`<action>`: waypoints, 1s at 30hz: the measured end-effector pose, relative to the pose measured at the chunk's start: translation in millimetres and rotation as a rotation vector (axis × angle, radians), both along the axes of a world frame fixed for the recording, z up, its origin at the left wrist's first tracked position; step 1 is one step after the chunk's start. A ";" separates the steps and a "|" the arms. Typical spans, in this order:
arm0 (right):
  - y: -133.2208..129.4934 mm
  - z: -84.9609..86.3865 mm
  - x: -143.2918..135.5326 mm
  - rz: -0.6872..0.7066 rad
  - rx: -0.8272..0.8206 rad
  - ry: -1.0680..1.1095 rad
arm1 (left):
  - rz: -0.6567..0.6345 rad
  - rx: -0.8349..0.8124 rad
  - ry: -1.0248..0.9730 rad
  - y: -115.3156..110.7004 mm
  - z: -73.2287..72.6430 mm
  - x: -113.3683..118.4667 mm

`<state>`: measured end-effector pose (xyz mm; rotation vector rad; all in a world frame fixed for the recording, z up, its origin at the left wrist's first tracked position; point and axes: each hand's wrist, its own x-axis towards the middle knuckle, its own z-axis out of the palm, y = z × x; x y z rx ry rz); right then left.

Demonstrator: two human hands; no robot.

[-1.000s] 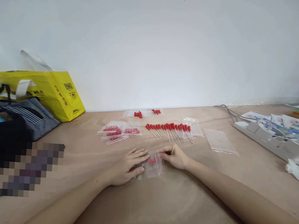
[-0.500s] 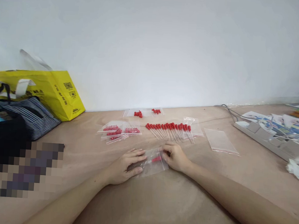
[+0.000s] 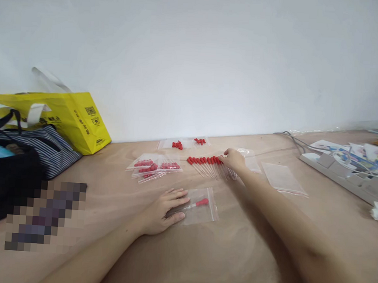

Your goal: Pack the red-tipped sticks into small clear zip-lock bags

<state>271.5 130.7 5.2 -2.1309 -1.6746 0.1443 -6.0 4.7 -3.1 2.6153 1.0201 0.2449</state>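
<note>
My left hand lies open, fingers spread, on a clear zip bag in front of me. Inside that bag is a dropper with a red rubber bulb; its thin tube runs left under my fingers. Farther off, my right hand is at the right part of a row of loose red-bulbed droppers. Its thumb and fingers are bent together on a dropper there, mostly hidden by the hand. Left of the row lie overlapping zip bags with red-bulbed droppers inside.
Flat zip bags lie to the right, near a white power strip with cables and printed papers. More bagged droppers lie by the wall. A yellow bag and dark striped bag stand at the left.
My right hand has left the mouth of the bag and moved forward and right to the dropper row. My left hand stays on the bag. The view has shifted slightly.
</note>
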 end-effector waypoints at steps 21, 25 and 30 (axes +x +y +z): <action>-14.8 7.2 5.7 0.119 0.073 0.382 | 0.037 0.004 0.011 -3.8 1.9 1.7; -51.6 -1.3 3.8 0.223 0.219 0.811 | 0.095 0.031 0.015 -5.9 3.3 6.7; -83.0 -20.3 -1.9 0.260 0.292 1.194 | 0.101 0.033 0.028 -8.1 7.2 8.4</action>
